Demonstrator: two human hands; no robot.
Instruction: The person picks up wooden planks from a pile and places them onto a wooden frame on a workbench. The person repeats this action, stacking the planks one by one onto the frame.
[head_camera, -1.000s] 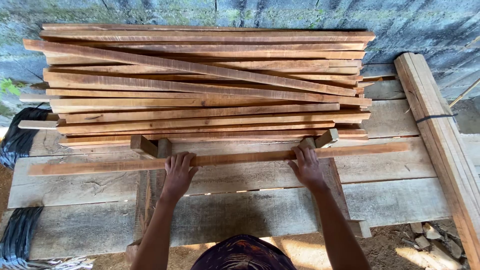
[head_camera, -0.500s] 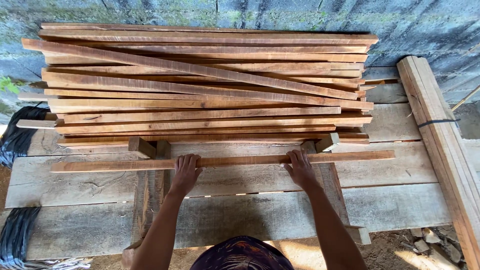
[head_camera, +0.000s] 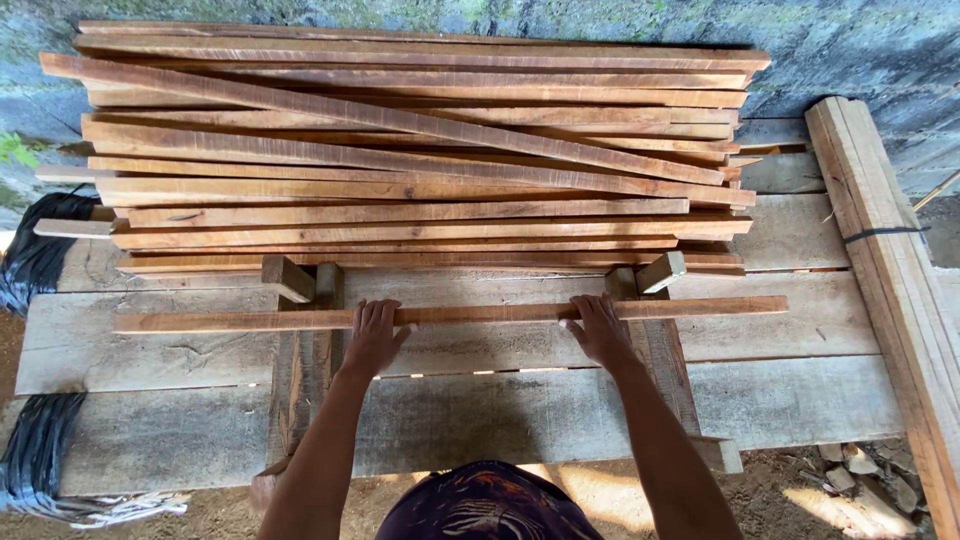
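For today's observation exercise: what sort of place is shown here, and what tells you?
Probably an outdoor woodworking or timber yard: a stack of sawn strips on a rough plank bench, a stone wall behind, bare dirt ground below.

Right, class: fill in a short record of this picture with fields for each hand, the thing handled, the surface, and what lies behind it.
left hand: left hand palm down on the strip
right hand: right hand palm down on the strip
thing handled: long thin wooden strip, lying crosswise
surface: bench of grey planks
behind: stack of wooden strips against a wall
right side: strapped bundle of boards
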